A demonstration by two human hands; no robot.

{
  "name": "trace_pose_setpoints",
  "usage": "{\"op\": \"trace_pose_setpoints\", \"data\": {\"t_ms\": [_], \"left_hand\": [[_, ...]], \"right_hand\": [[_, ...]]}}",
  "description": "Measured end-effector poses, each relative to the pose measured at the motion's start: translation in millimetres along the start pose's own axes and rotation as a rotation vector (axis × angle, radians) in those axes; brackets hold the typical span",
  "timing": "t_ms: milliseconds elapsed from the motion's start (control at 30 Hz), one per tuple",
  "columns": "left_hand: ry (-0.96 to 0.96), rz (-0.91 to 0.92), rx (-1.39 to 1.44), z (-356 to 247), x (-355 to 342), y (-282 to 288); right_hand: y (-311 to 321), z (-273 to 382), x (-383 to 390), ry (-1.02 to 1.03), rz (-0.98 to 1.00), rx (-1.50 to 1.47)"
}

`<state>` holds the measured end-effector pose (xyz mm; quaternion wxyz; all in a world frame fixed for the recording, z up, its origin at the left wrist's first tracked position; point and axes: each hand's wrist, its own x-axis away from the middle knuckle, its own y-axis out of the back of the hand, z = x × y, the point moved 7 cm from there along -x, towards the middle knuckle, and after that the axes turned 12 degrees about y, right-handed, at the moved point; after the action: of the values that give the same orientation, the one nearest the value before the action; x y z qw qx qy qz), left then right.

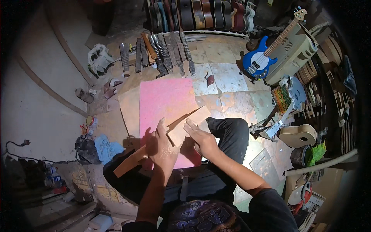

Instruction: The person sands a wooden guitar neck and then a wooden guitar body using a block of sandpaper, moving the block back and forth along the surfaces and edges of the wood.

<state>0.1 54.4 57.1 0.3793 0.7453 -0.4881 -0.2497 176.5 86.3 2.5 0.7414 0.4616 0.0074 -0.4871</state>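
A long tan wooden piece (128,164) slants up from the lower left, over my lap, and passes behind my left hand (161,146). That hand is closed around it, thumb raised, with pale dust on its back. Beyond it, a broad, flat tan piece (178,134) lies at an angle, its far end (200,115) pointing up and right. A dark gap shows along its upper edge. Whether both parts are one workpiece, I cannot tell. My right hand (201,140) grips the broad part, fingers on its top face and thumb hidden. Under them is a pink board (164,96).
Several fretted guitar necks (166,52) lie on the floor ahead, before a row of guitar bodies (201,15). A blue bass guitar (259,62) leans at the right, above an acoustic guitar body (297,135). A blue cloth (108,149) and a can (91,120) sit left.
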Motion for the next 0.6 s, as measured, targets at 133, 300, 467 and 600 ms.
{"op": "trace_pose_setpoints", "data": {"t_ms": [133,300,467,600], "left_hand": [[-0.003,-0.026,0.011,5,-4,-9],[0.031,0.001,-0.038,10,-15,-6],[0.017,-0.023,-0.052,5,-23,-8],[-0.010,-0.094,-0.056,-1,-31,-7]], "right_hand": [[35,-51,-15,-0.109,-0.299,0.245],[-6,-13,-7,0.020,0.004,0.134],[11,-40,-21,-0.278,-0.157,0.181],[-9,28,-27,-0.145,-0.051,-0.217]]}}
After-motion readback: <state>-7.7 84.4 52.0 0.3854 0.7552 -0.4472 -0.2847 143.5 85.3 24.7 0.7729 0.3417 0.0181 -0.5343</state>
